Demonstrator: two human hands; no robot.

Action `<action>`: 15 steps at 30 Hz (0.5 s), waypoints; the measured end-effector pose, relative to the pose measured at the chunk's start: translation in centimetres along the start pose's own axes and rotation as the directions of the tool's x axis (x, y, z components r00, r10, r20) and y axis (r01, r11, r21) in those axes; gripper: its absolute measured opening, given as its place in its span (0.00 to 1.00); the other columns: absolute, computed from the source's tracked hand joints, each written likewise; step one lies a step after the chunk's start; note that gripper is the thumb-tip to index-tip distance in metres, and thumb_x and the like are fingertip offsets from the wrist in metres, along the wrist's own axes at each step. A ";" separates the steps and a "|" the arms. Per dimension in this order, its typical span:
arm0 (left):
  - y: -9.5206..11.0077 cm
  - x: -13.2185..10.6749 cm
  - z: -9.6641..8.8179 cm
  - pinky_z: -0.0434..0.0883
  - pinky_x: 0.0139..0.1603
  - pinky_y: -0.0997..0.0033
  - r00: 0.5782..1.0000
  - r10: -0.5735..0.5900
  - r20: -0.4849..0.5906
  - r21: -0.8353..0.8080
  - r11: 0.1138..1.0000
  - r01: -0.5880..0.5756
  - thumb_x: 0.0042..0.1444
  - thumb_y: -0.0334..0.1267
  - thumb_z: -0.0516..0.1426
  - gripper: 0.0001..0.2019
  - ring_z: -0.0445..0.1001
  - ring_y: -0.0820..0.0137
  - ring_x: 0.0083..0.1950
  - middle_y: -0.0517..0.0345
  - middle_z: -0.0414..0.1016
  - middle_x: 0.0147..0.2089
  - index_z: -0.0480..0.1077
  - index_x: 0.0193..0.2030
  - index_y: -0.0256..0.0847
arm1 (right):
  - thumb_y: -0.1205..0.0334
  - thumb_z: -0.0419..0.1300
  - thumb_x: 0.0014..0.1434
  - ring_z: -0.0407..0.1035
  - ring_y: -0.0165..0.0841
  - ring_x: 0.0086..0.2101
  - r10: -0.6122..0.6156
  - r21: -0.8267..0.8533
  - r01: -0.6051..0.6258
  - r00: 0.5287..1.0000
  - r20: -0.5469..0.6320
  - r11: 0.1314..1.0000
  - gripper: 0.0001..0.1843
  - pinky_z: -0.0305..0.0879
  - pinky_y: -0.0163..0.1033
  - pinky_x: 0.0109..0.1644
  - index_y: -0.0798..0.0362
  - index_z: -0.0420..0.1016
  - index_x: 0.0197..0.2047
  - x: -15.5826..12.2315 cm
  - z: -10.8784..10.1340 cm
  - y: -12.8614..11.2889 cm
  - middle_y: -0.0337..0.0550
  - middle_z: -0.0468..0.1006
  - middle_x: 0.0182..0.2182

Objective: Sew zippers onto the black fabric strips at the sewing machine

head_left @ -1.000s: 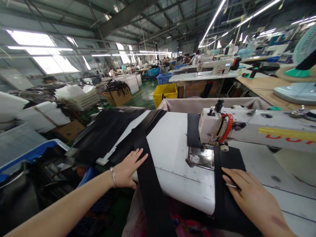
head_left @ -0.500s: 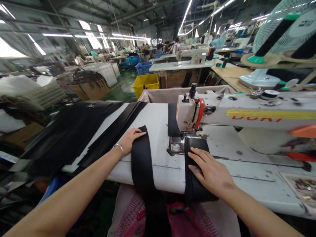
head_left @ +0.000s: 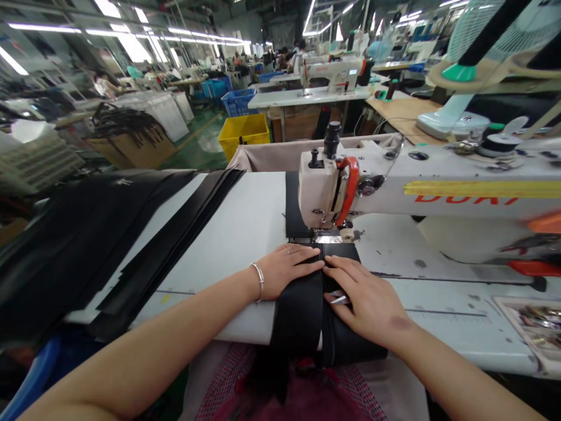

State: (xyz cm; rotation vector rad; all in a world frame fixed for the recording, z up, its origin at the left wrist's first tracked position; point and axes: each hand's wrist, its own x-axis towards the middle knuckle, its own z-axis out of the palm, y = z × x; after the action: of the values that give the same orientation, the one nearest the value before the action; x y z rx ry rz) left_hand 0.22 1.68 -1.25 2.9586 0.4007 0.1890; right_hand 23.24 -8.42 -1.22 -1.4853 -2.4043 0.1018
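My left hand (head_left: 291, 270) lies with fingers stretched flat over a black strip (head_left: 300, 316), which hangs over the table's front edge. Beside it, my right hand (head_left: 368, 295) rests on a second black piece (head_left: 344, 339) that has a raised seam or folded edge along its left side. The two pieces meet edge to edge, and the fingertips of both hands nearly touch there. A small silver pointed tool (head_left: 339, 299) sticks out between my right thumb and fingers; its handle is hidden. Just beyond the fingertips stands the sewing machine's head (head_left: 322, 190), whose needle area is partly hidden.
Black strips (head_left: 175, 245) and wider black panels (head_left: 87, 234) lie stacked at the left on the white table (head_left: 245, 228). A tray of metal parts (head_left: 541, 321) sits at the right. Behind are a fabric-lined bin (head_left: 272, 156), a yellow crate (head_left: 244, 133) and a fan (head_left: 456, 117).
My left hand has moved right with the black strip, bringing it against the piece under my right hand. The right hand stays on its piece. The view has shifted slightly.
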 end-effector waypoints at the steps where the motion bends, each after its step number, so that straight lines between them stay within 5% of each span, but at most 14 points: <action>1: 0.0 -0.1 0.1 0.51 0.68 0.55 1.000 -0.017 -0.004 0.003 1.000 0.017 0.59 0.39 0.52 0.32 0.50 0.60 0.69 0.51 0.48 0.70 0.48 0.69 0.45 | 0.61 0.55 0.56 0.55 0.40 0.59 0.003 0.004 -0.003 1.000 0.002 1.000 0.24 0.58 0.47 0.61 0.52 0.66 0.56 0.0 0.0 0.0 0.46 0.63 0.60; 15: 1.3 0.1 -1.3 0.53 0.62 0.54 0.984 -0.166 0.070 0.062 0.985 0.161 0.59 0.35 0.52 0.29 0.54 0.60 0.64 0.59 0.49 0.70 0.52 0.67 0.49 | 0.61 0.54 0.55 0.54 0.39 0.60 0.019 0.005 -0.020 0.999 0.036 1.000 0.26 0.57 0.47 0.62 0.53 0.65 0.58 0.2 -0.2 -0.1 0.45 0.61 0.62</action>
State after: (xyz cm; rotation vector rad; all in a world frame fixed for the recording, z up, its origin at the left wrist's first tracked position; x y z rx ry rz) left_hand 0.44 0.63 0.26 2.9571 0.6455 0.0487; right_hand 23.12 -8.30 -0.98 -1.5173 -2.4158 0.1399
